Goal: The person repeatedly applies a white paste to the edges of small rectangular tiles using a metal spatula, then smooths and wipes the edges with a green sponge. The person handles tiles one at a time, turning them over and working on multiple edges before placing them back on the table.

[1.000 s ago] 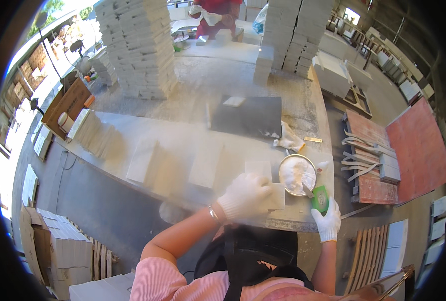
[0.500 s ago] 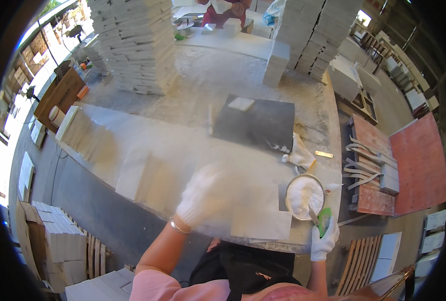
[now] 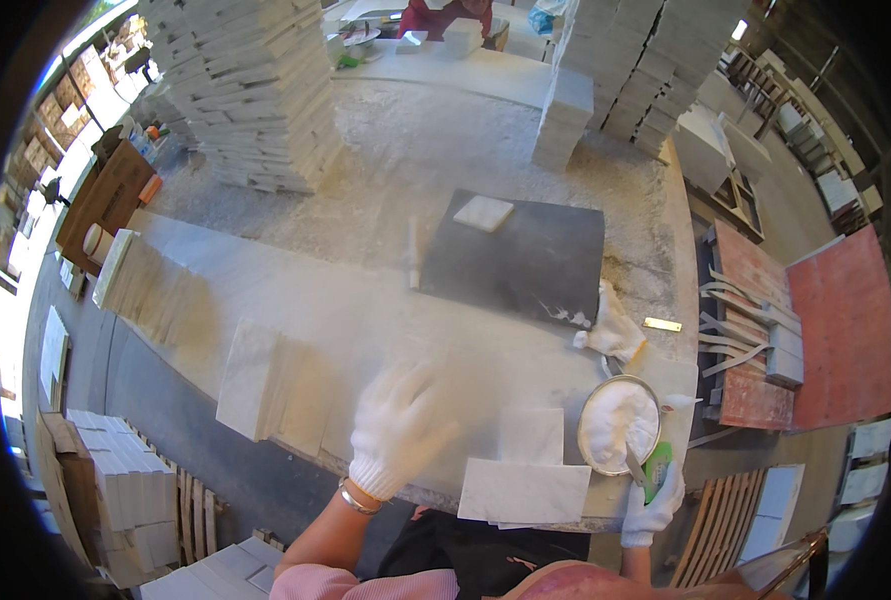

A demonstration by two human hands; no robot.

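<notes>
My left hand (image 3: 397, 425), in a white knit glove, is above the dusty white worktop (image 3: 340, 290). Its fingers look stretched out and somewhat apart, with nothing seen in them. To its right lie white stone tiles (image 3: 523, 490), one wide in front and a smaller one (image 3: 532, 436) touching behind it. My right hand (image 3: 651, 510), gloved too, grips a putty knife by its green handle (image 3: 656, 470). The knife's blade dips into white paste (image 3: 615, 425) in a round bowl (image 3: 584, 448) at the table's right edge.
A crumpled white glove (image 3: 615, 328) lies behind the bowl, beside a dark board (image 3: 515, 255) bearing a small tile (image 3: 483, 212). Leaning tiles (image 3: 250, 380) stand left of my left hand. Tall tile stacks (image 3: 240, 95) rise farther back, and a co-worker (image 3: 445, 15) is beyond.
My left hand has drawn left and nearer, away from the tiles, and is less blurred. Haze over those tiles has thinned. My right hand keeps the putty knife at the bowl.
</notes>
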